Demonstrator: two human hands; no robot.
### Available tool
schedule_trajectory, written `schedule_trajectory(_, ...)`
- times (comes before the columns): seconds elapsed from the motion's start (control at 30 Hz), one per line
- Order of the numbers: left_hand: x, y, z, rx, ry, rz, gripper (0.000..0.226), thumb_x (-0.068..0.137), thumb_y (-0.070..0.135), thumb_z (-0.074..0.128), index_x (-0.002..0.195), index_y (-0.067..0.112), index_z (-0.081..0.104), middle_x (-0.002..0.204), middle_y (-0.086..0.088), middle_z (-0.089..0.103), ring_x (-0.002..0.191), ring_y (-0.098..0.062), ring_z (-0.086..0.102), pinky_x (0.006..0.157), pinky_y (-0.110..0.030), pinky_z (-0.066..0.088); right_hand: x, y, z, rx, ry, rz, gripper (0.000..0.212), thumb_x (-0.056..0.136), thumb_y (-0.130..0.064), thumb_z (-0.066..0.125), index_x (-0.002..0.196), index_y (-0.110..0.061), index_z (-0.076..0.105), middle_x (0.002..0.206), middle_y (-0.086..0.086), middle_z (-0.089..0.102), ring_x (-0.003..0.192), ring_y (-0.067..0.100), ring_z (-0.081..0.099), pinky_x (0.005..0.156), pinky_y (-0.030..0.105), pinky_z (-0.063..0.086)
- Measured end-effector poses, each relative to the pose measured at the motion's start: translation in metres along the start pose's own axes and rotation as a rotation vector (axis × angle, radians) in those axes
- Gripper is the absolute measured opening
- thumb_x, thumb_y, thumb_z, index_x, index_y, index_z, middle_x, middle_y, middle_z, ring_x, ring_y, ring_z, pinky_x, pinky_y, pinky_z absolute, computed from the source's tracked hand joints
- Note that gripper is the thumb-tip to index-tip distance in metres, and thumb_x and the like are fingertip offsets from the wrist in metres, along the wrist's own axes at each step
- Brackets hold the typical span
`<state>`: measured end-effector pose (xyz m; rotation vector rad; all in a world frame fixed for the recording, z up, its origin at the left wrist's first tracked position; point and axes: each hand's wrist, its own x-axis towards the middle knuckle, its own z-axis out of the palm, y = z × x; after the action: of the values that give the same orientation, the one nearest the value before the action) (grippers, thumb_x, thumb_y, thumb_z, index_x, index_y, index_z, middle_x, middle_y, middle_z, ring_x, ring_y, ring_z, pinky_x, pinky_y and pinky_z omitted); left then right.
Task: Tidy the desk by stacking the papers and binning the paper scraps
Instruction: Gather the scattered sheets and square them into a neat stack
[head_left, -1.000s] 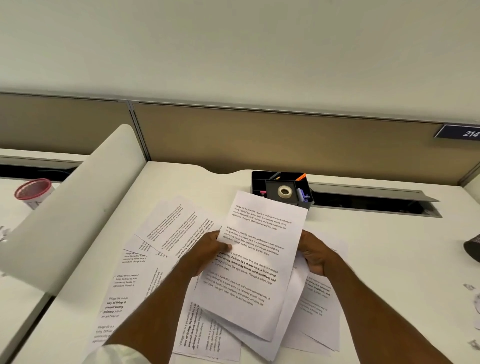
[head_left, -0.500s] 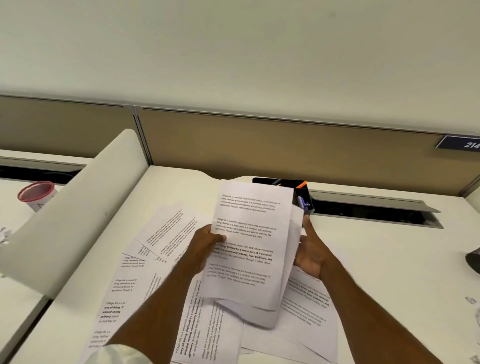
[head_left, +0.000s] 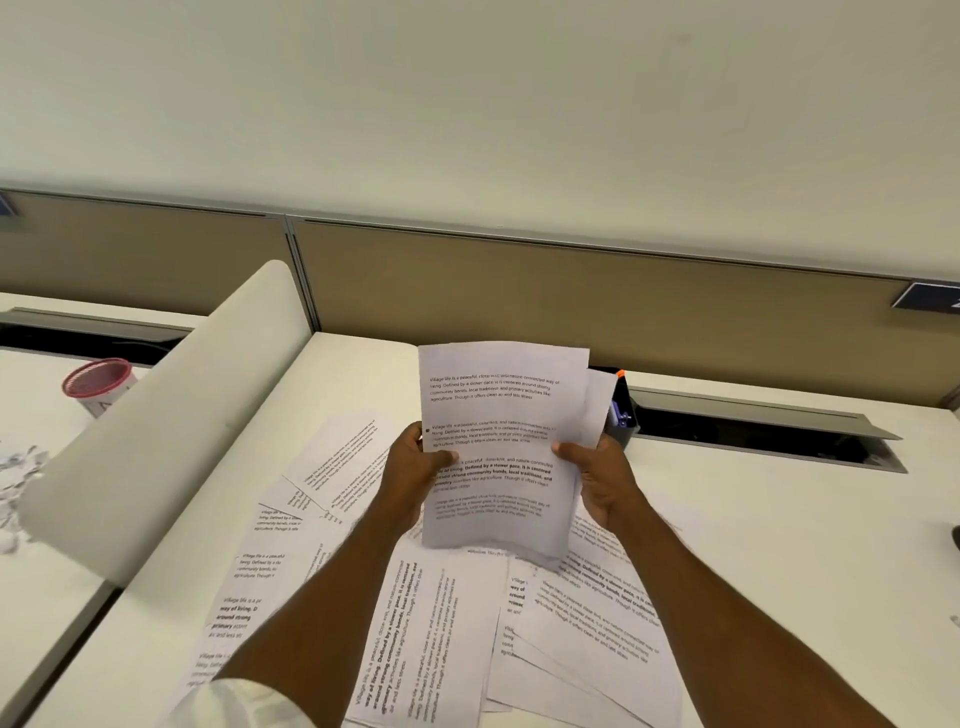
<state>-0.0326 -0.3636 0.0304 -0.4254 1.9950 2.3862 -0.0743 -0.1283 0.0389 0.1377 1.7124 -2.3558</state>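
Both hands grip a sheaf (head_left: 498, 447) upright above the desk (head_left: 753, 519): left hand (head_left: 415, 467) on its left edge, right hand (head_left: 597, 478) on its right. Loose papers (head_left: 431, 639) lie beneath, partly arm-covered. Organiser (head_left: 621, 415) mostly hidden behind the sheaf. Scraps (head_left: 18, 478) far left, cut off.

Office, probably: cubicle partition (head_left: 571, 291), white desk (head_left: 753, 519), printed papers (head_left: 415, 639).

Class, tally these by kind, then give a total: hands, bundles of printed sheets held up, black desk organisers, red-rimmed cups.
hands: 2 (left hand, right hand)
held bundle of printed sheets: 1
black desk organiser: 1
red-rimmed cup: 1
Total: 5
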Motion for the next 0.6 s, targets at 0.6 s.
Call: schedule_trajectory(0.6, -0.014, -0.011, 0.002, 0.152, 0.031, 0.051, 0.030, 0.069, 0.024, 0.072, 0.099, 0.026, 0.069, 0.097, 0.003, 0.076, 0.093, -0.027, 0.070, 0.082, -0.051, 0.057, -0.007, 0.025, 0.009, -0.344, -0.017, -0.002, 0.033, 0.080, 0.002, 0.070, 0.098, -0.025, 0.065, 0.108, 0.006, 0.070, 0.104, 0.029, 0.063, 0.090, 0.050, 0.054)
